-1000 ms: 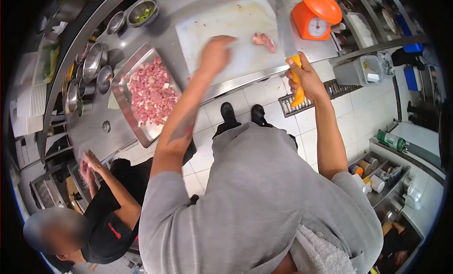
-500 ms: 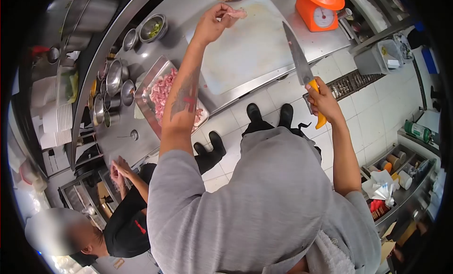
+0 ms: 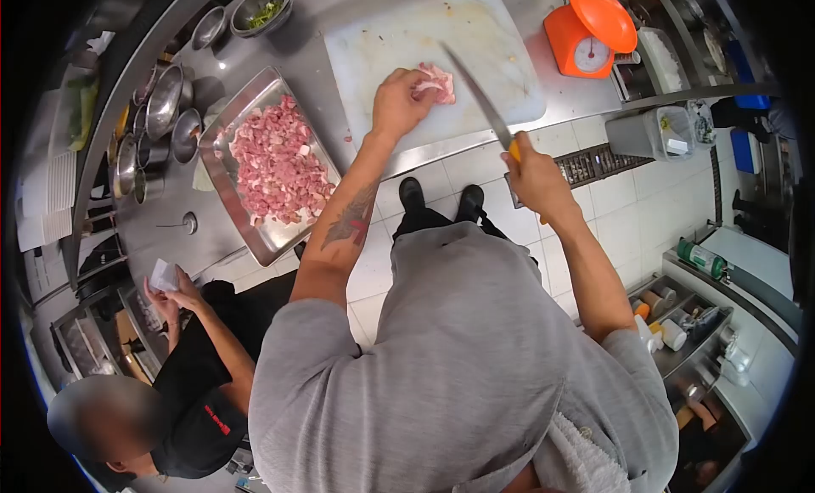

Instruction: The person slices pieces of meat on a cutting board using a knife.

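On the white cutting board [image 3: 365,47] lies a piece of raw meat [image 3: 437,84], with the fingers of my left hand [image 3: 401,105] closed on its left side. My right hand [image 3: 536,177] grips the yellow handle of a long knife [image 3: 480,98]. The blade points up and left over the board, its tip just right of the meat. A metal tray [image 3: 222,169] of diced raw meat [image 3: 278,162] stands to the left of the board.
Metal bowls [image 3: 170,102] stand at the left, one with green pieces [image 3: 265,14]. An orange scale [image 3: 586,34] is right of the board. A person in black [image 3: 199,357] at the lower left holds a white object [image 3: 163,276]. A grey bin [image 3: 632,135] is at the right.
My left hand has come down from the board's top edge with the meat. The knife has swung from beside the board to over it, close to the meat. The other person now holds something white.
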